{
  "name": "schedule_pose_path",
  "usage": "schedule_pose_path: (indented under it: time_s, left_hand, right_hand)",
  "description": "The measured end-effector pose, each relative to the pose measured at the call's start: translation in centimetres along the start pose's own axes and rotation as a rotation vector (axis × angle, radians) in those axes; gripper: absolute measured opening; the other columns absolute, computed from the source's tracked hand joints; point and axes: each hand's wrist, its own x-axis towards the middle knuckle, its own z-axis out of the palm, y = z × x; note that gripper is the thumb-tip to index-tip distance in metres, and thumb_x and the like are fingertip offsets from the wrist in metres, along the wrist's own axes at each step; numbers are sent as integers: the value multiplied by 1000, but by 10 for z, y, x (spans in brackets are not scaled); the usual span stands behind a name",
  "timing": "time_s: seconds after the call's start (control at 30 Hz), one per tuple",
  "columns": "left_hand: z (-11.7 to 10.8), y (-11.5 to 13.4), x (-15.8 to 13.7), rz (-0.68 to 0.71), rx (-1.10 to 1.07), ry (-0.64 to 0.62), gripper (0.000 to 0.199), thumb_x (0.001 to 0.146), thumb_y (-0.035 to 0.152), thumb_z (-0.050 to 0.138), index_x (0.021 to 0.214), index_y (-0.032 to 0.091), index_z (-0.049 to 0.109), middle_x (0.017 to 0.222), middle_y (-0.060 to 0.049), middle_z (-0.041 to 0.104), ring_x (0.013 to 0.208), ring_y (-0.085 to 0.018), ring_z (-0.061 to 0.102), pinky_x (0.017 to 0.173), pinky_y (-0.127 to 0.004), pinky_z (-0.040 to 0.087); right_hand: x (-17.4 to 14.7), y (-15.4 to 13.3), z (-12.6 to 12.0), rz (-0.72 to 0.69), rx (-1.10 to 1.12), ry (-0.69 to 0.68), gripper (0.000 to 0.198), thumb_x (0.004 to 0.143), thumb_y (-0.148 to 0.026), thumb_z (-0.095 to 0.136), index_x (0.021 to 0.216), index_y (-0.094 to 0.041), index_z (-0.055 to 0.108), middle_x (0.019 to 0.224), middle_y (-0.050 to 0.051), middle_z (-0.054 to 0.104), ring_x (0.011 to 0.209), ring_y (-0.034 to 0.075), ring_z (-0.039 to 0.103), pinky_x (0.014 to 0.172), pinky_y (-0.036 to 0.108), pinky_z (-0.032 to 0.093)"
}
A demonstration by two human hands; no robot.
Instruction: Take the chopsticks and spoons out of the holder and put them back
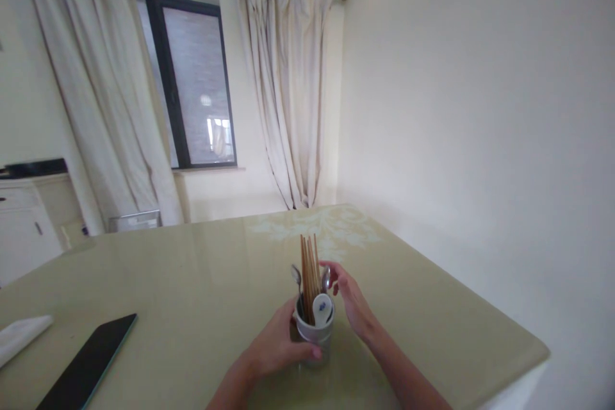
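Note:
A light grey utensil cup (pixel 314 334) stands upright on the table in front of me. It holds several wooden chopsticks (pixel 310 278), a white ceramic spoon (pixel 322 309) with a blue mark, and two metal spoons, one on the left (pixel 296 274) and one on the right (pixel 326 278). My left hand (pixel 281 339) is wrapped round the cup's left side, its thumb across the front. My right hand (pixel 348 295) is raised at the cup's right, fingers apart and bent around the right metal spoon; whether they touch it I cannot tell.
The table (pixel 192 295) has a smooth greenish cover. A dark flat tablet-like object (pixel 91 362) lies at the front left, beside a white item (pixel 22 336). A wall (pixel 471 141) runs along the right. Behind are curtains (pixel 293 77), a window (pixel 199 86) and a white cabinet (pixel 26 224).

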Motion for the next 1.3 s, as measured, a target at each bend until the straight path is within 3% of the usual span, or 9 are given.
schedule_pose_path:
  time_s: [0.1, 0.2, 0.37, 0.53, 0.77, 0.93, 1.1, 1.2, 1.3]
  left_hand:
    - [11, 2, 4, 3, 3, -27, 91, 65, 44, 99, 144, 18, 63, 140, -15, 70, 130, -38, 63, 116, -50, 46]
    - [20, -7, 6, 33, 145, 29, 77, 70, 41, 94, 140, 22, 66, 141, -13, 70, 130, -37, 62, 116, -48, 46]
    - [20, -22, 5, 5, 477, 68, 89, 64, 36, 95, 145, 24, 61, 145, -12, 65, 135, -37, 56, 118, -50, 43]
    - [20, -25, 5, -137, 538, 107, 99, 72, 33, 85, 160, 17, 43, 148, -17, 61, 133, -33, 58, 120, -48, 42]
    - [19, -38, 5, -72, 545, 132, 83, 83, 35, 75, 158, 21, 43, 143, -14, 64, 128, -29, 61, 120, -50, 43]
    - [20, -37, 2, -57, 572, 127, 77, 90, 43, 68, 158, 19, 42, 143, -16, 63, 127, -29, 61, 120, -50, 42]
    - [22, -30, 0, -38, 563, 143, 77, 95, 46, 60, 163, 22, 31, 148, -17, 58, 123, -27, 62, 119, -50, 43]
    - [22, -31, 0, -29, 544, 183, 70, 97, 47, 59, 158, 23, 37, 146, -17, 59, 119, -27, 64, 115, -49, 47]
    - [21, -38, 2, -21, 491, 252, 56, 99, 52, 53, 146, 22, 51, 135, -16, 65, 109, -27, 66, 105, -48, 53]
  right_hand:
    - [-29, -1, -1, 64, -2, -49, 98, 81, -86, 66, 152, -22, 51, 132, 14, 67, 117, 35, 63, 98, 47, 51]
    - [-51, -4, 7, 104, -50, -71, 108, 67, -53, 95, 156, -22, 42, 141, 15, 65, 121, 35, 64, 106, 50, 49]
    - [-51, -7, 9, 73, -250, 17, 59, 74, -29, 86, 126, -21, 60, 123, 10, 75, 112, 32, 69, 99, 44, 52]
    - [-21, 14, -32, 117, -453, 201, 49, 75, -38, 82, 115, -22, 58, 114, 11, 77, 103, 32, 73, 91, 42, 55]
    - [22, 47, -80, 160, -583, 397, 47, 71, -50, 75, 104, -23, 55, 102, 12, 77, 92, 34, 74, 83, 45, 56]
    - [30, 58, -82, 148, -628, 487, 61, 69, -54, 78, 115, -20, 58, 116, 19, 73, 111, 42, 68, 96, 53, 52]
    - [15, 49, -55, -16, -746, 792, 93, 83, -66, 71, 152, -13, 39, 148, 30, 51, 139, 50, 44, 113, 68, 35]
    - [3, 28, -25, -285, -729, 602, 74, 99, -51, 61, 160, -20, 33, 153, 23, 48, 144, 44, 42, 118, 66, 31]
    - [-2, 8, 10, -485, -665, 191, 56, 103, -38, 57, 156, -28, 42, 149, 16, 56, 140, 37, 49, 118, 57, 36]
